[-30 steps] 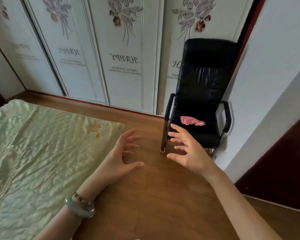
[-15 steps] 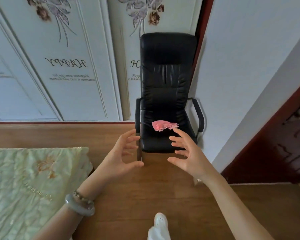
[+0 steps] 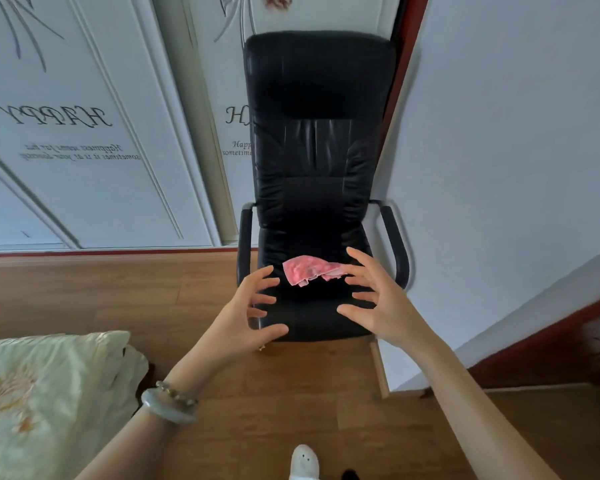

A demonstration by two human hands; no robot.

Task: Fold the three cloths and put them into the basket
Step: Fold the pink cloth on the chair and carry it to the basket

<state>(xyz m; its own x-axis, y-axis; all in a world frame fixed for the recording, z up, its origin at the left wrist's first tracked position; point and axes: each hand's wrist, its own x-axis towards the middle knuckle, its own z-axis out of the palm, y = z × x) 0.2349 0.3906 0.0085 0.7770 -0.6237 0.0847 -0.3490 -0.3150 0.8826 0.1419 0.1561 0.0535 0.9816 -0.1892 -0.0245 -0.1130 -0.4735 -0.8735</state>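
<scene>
A crumpled pink cloth (image 3: pixel 310 270) is lying on the seat of a black chair (image 3: pixel 319 133) standing against the wall (image 3: pixel 499 133). The left hand (image 3: pixel 246 306) and right hand (image 3: pixel 378 299) are hovering over the seat's front, one on either side of the cloth, each grip standing wide with fingers spread, holding nothing. A bed (image 3: pixel 49 393) corner is showing lower left.

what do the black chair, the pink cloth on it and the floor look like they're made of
Black chair: leather or faux leather, going by the glossy sheen and puckered seams. Pink cloth: thin soft fabric, matte, lying crumpled. Floor: wood or wood-look laminate, brown grain, plank seams, slight shine.
</scene>
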